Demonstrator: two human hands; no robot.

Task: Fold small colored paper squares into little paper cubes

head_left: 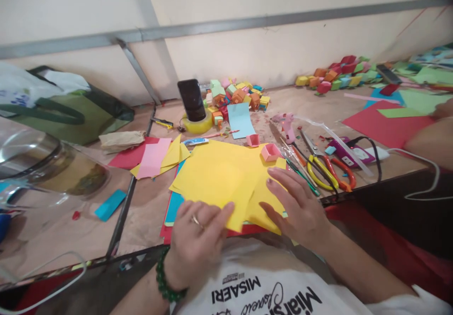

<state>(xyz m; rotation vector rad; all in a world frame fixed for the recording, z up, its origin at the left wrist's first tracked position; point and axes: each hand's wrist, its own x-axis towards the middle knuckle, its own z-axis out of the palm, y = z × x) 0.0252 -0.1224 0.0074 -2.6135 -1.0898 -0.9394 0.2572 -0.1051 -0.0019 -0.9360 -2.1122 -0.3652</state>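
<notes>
A stack of yellow paper sheets (219,173) lies on the wooden table in front of me, over blue and red sheets. My left hand (196,239), wearing a ring and a green bead bracelet, pinches the near edge of the top yellow sheet between thumb and fingers. My right hand (297,204) rests flat on the right part of the yellow sheets, fingers spread. Two small pink paper boxes (271,152) sit just beyond the sheets.
Scissors with yellow and orange handles (329,171) lie to the right, beside a glue gun (288,121). A phone (192,99) stands in a tape roll. Folded paper cubes (237,95) pile up at the back. A green bag (71,112) and glass bowl (31,159) sit left.
</notes>
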